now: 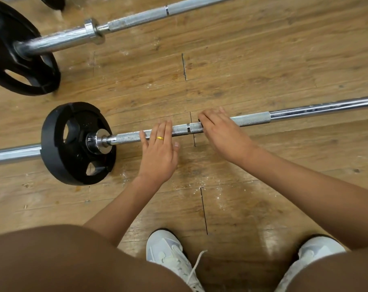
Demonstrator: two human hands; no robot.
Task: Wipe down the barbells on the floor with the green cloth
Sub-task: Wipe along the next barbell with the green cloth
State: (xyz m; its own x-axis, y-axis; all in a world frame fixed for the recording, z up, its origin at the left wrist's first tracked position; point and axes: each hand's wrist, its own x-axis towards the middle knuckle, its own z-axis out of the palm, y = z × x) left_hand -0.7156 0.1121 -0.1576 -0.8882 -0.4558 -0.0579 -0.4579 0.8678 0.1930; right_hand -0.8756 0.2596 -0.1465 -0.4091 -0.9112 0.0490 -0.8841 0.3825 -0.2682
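Wooden gym floor (263, 60), scuffed and flecked with white dust (202, 183), lies beneath you as you crouch, knees (63, 260) at the bottom edge and pale trainers (168, 253) planted between them. Just ahead, both hands are on the near barbell (252, 119). Your left hand (157, 152), wearing a gold ring (160, 138), lies across the rough grip section with straight, relaxed fingers and clasps nothing. Your right hand (221, 133) covers the bar a little further along; whether its fingers wrap the steel cannot be told. To the left the bar runs through a small black plate (73, 144). Well beyond lies the far barbell (136, 16), its end resting in a larger black plate (14, 60). The green cloth is nowhere in view; only a dark sliver shows at the right fingertips. Judged from this, wiping is not under way. Both bars remain to be done, and the cloth has yet to come to hand.
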